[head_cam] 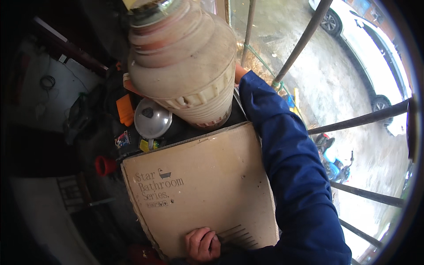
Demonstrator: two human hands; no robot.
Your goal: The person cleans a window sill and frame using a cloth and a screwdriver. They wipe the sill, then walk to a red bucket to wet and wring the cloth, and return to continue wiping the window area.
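Note:
A large off-white vase point(185, 66) with reddish bands stands on a dark surface beyond a cardboard box. Something greenish and shiny point(155, 11) sits about its mouth, partly cut off by the picture's edge. My right arm, in a blue sleeve, reaches along the box's right side. Of my right hand point(239, 73), only the part near the wrist shows beside the vase; its fingers are hidden. Low on the cardboard box point(205, 172), which bears printed writing, lies my left hand point(202, 244) with curled fingers. Whether it grips anything cannot be seen.
Left of the vase are a round metal lid point(153, 118) and an orange glove-like item point(125, 110). A red container point(106, 165) is lower left. Metal bars point(301, 41) stand at right, with a white car point(364, 49) and a blue two-wheeler point(334, 165) beyond.

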